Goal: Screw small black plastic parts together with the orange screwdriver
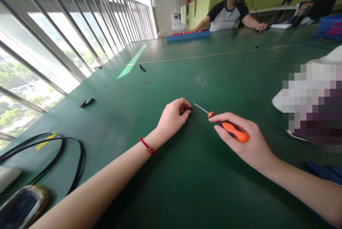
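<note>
My left hand [176,115], with a red cord bracelet [146,146] at its wrist, is closed around a small black part [189,108]. One end of that part sticks out past the fingertips; the rest is hidden in the hand. My right hand [240,136] grips a screwdriver [233,130] by its orange and black handle. The thin metal shaft points up and left, and its tip lies close to the black part, seemingly apart from it. Both hands are low over the green table [160,193].
Small black pieces [87,103] lie on the left and farther back. A black cable [80,157] and a phone [22,205] are at lower left. A blue tray [188,36] with red items stands at the far edge, near a seated person [227,18]. Railings [80,18] border the left side.
</note>
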